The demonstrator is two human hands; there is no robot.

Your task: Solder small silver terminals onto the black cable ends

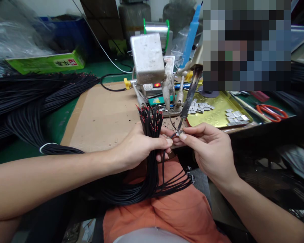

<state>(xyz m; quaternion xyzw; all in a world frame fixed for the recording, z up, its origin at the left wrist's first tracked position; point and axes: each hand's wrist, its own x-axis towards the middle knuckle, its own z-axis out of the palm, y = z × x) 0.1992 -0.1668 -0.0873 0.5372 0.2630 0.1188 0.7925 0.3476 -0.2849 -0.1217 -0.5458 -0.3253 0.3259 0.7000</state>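
Observation:
My left hand [152,145] is wrapped round a bundle of black cables [152,126], whose stripped red ends point upward. Between its thumb and fingers it also holds out a single cable toward the right. My right hand [204,141] pinches a small metal connector [178,133] at the end of that cable. The tip of a soldering iron [188,101], fixed in a stand, comes down onto the connector or just beside it. A thin solder feed tube [166,91] ends close above. More of the cable bundle hangs down over my lap.
Behind stands the solder feeder [148,57] with a solder spool [157,28]. A yellow tray [210,118] of metal connectors and orange-handled scissors [272,112] lie to the right. More black cables [37,98] and a green box [47,62] are on the left. Cardboard [101,118] covers the bench.

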